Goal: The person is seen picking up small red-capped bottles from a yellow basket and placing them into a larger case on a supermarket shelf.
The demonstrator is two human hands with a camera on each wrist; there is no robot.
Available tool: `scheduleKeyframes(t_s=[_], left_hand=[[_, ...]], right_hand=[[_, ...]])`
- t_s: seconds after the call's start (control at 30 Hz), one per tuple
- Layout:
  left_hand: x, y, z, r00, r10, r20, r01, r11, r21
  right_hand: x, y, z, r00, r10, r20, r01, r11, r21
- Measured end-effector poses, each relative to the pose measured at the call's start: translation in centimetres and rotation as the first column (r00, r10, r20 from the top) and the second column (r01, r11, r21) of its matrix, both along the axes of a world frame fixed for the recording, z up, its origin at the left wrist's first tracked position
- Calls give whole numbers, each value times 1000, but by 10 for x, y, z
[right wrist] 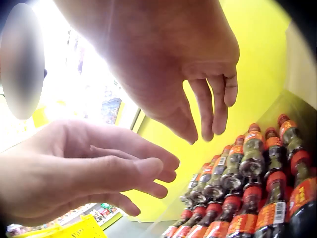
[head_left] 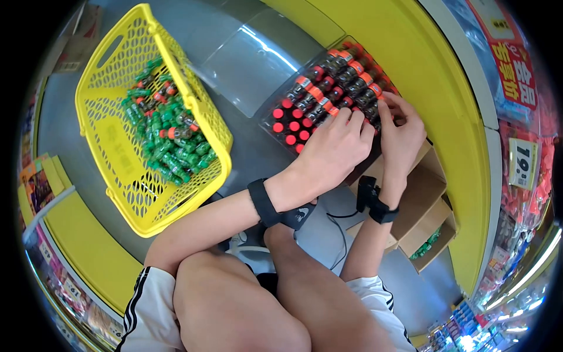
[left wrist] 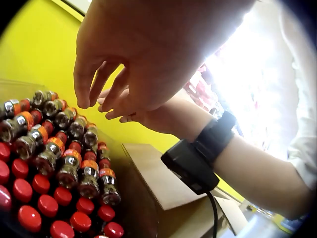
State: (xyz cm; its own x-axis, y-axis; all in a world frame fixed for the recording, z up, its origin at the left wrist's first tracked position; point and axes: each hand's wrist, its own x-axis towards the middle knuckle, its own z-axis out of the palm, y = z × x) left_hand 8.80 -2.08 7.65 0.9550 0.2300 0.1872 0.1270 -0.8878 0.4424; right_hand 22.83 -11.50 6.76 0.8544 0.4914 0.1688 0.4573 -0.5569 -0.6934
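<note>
Fingers loosely bent, narrow gaps, on left hand (head_left: pixel 339 144) and right hand (head_left: pixel 403 132); I see nothing held. Both sit over the dark bottles (head_left: pixel 350 74), upper right of centre, head frame. Lying ones: long axis lower left to upper right, caps upper right. Count: two hands, one yellow basket (head_left: pixel 208 120), bottles too packed.

We've got little dark red-capped bottles (head_left: pixel 335 94) packed right of upper centre, head view. Some lie sideways, others stand upright.
</note>
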Motion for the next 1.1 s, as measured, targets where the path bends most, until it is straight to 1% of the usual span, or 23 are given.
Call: scheduleKeyframes(t_s=[0.03, 0.07, 0.1, 0.13, 0.2, 0.23, 0.27, 0.3, 0.33, 0.37, 0.4, 0.5, 0.67, 0.73, 0.8, 0.83, 0.93, 1.0, 1.07, 1.1], left_hand=[[-4, 6, 2, 999, 24, 42, -26, 999, 29], [-10, 12, 5, 998, 36, 46, -38, 999, 31], [-17, 19, 9, 995, 57, 78, -62, 996, 62], [-23, 26, 13, 991, 79, 111, -89, 992, 93], [-37, 39, 21, 985, 131, 115, -139, 988, 67], [-45, 46, 25, 979, 150, 136, -163, 983, 85], [-54, 53, 29, 973, 170, 158, -187, 977, 102], [-62, 59, 33, 975, 188, 121, -199, 975, 94], [-70, 66, 36, 971, 202, 125, -215, 972, 99], [-79, 72, 38, 968, 231, 97, -241, 964, 113], [-87, 77, 41, 964, 258, 69, -265, 956, 124], [-106, 93, 43, 931, 346, 114, -356, 930, 89], [-139, 120, 44, 876, 459, 148, -473, 878, 75], [-152, 129, 42, 864, 485, 132, -497, 865, 72], [-165, 135, 36, 833, 542, 114, -548, 836, 33], [-172, 138, 39, 830, 551, 82, -556, 830, 42], [-196, 151, 33, 813, 577, 78, -580, 814, 36], [-211, 160, 29, 797, 600, 69, -603, 796, 45], [-224, 170, 28, 791, 611, 23, -612, 791, 3], [-229, 178, 22, 799, 598, 64, -601, 798, 38]], right_hand=[[-5, 3, 8, 995, 77, -67, -76, 997, 27], [-10, 7, 16, 979, 154, -132, -148, 987, 57], [-17, 13, 26, 962, 207, -177, -196, 977, 79], [-23, 18, 33, 959, 222, -174, -210, 974, 83], [-36, 29, 43, 892, 421, -165, -414, 907, 74], [-46, 37, 46, 890, 440, -120, -439, 898, 34], [-53, 44, 54, 866, 496, -52, -499, 861, -99], [-59, 50, 55, 825, 565, -12, -560, 815, -146], [-64, 57, 57, 775, 632, 26, -616, 763, -195], [-74, 63, 60, 755, 653, 58, -630, 747, -212], [-84, 70, 63, 734, 667, 128, -638, 742, -208], [-113, 91, 75, 702, 692, 169, -645, 718, -261], [-148, 119, 88, 646, 749, 149, -691, 657, -301], [-161, 130, 88, 619, 765, 178, -714, 643, -279], [-176, 142, 89, 600, 780, 175, -726, 624, -291], [-182, 148, 88, 586, 789, 187, -734, 614, -291], [-198, 169, 82, 541, 816, 203, -764, 578, -287], [-208, 182, 79, 491, 851, 187, -796, 525, -300], [-218, 195, 70, 465, 858, 218, -811, 512, -284], [-222, 203, 66, 443, 871, 210, -819, 489, -301]])
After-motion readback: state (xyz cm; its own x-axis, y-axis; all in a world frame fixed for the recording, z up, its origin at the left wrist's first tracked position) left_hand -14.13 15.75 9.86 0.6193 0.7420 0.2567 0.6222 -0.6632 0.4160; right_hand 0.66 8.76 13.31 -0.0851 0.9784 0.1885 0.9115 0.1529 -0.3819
